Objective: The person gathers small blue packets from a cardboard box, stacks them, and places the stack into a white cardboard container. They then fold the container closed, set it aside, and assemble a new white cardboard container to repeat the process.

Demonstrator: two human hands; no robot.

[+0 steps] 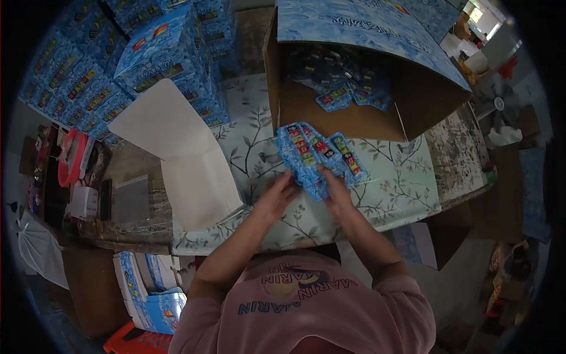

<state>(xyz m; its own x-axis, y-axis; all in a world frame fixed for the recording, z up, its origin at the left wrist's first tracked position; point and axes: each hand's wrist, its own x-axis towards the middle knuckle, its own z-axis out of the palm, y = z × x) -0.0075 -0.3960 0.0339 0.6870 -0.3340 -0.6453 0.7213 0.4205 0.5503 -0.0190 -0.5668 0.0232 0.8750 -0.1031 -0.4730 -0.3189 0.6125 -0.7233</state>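
Note:
Several flat blue packets (299, 154), printed with rows of small coloured figures, lie fanned and overlapping in front of me at the mouth of a large carton. My left hand (277, 197) has its fingers curled against their lower left edge. From the lower right, my right hand (336, 193) grips them, its thumb on top and its other fingers partly hidden. One more packet (348, 156) sticks out on the right side of the bunch. Left of my hands, a pale folded cardboard piece (197, 177) lies with its flap spread.
The open blue-printed carton (368, 26) lies on its side, with loose packets (336, 96) inside. Blue boxes (168, 53) are stacked at the back left. A floral cloth (253, 138) covers part of the table. Folded box sheets (154, 295) and a red stool (138, 341) are below.

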